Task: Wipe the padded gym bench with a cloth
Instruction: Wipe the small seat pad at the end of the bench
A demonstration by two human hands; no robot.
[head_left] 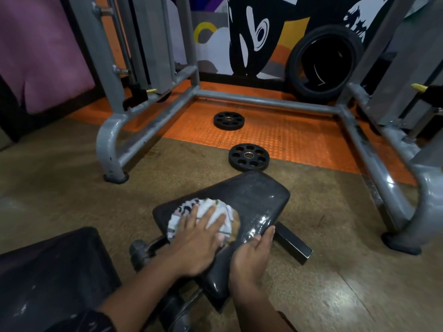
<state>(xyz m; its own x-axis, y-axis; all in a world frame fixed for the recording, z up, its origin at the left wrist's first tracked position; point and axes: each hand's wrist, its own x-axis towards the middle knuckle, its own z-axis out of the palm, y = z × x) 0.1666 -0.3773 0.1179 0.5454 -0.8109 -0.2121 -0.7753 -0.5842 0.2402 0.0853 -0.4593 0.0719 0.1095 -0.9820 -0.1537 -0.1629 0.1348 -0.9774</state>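
Near pad: a second black pad (48,279) is sitting at 8 o'clock, closest to the camera, scuffed with pale marks.
Left hand: the left hand (196,240) is lying flat with fingers spread, pressing down on the cloth; its forearm is coming in from 7 o'clock.
Right hand: the right hand (251,257) is resting on the 5 o'clock edge of the desk, fingers extended along the rim and the thumb wrapping the edge.
Cloth: the white patterned cloth (187,212) is lying bunched on the desk's 9 o'clock half, under the left hand's fingers.
Desk: the black padded desk (254,200) is sitting at the centre, tilted, its 3 o'clock side shining wet.
Support bar: a black square bar (294,243) is sticking out from under the desk toward 4 o'clock.
Floor: the brown floor (72,188) is giving way to an orange studded mat (287,133) at 12 o'clock.
Weight plates: one plate (248,155) is lying just beyond the desk, another (229,120) farther on the mat.
Frame: a grey steel frame (263,101) is enclosing the mat.
Tyre: a black tyre (323,65) is leaning against the painted wall at 1 o'clock.
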